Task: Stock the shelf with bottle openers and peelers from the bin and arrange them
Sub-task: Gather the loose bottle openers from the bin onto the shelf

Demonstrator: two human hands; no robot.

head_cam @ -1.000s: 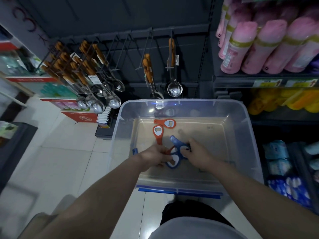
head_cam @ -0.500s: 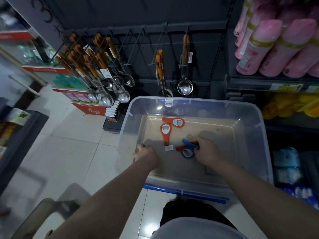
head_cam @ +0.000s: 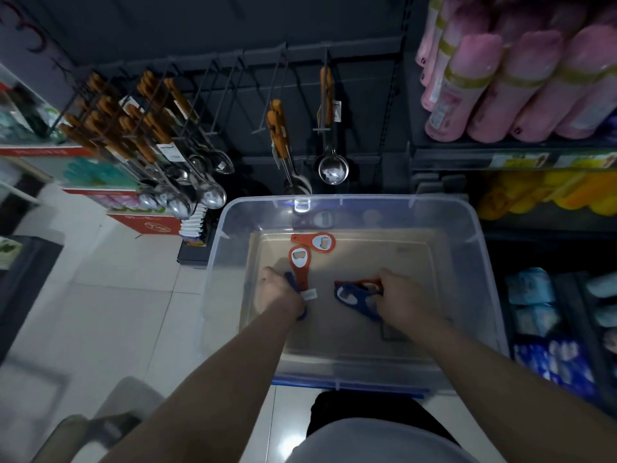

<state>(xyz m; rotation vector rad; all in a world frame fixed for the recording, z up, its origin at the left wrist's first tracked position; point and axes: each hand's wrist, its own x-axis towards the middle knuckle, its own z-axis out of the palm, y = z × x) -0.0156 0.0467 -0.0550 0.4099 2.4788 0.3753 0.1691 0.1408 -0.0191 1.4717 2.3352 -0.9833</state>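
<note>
Both hands are down inside a clear plastic bin (head_cam: 474,235). My right hand (head_cam: 399,294) grips a bunch of bottle openers, blue (head_cam: 354,297) with an orange one on top, near the bin's middle. My left hand (head_cam: 278,290) is curled over a blue opener (head_cam: 292,282) at the bin's left side, next to an orange opener (head_cam: 299,264) with a white tag. Another orange opener (head_cam: 317,242) lies farther back. A dark opener (head_cam: 317,220) leans at the far wall.
Dark peg hooks (head_cam: 233,81) on the shelf panel behind the bin hold wooden-handled spoons (head_cam: 150,128) and a ladle (head_cam: 332,162); several hooks are bare. Pink rolls (head_cam: 517,78) fill the right shelf. White tiled floor (head_cam: 110,295) lies to the left.
My hands have moved apart: the right keeps the bunch of openers on the right, while the left has shifted to the bin's left side and closed over a blue opener. The camera moved closer.
</note>
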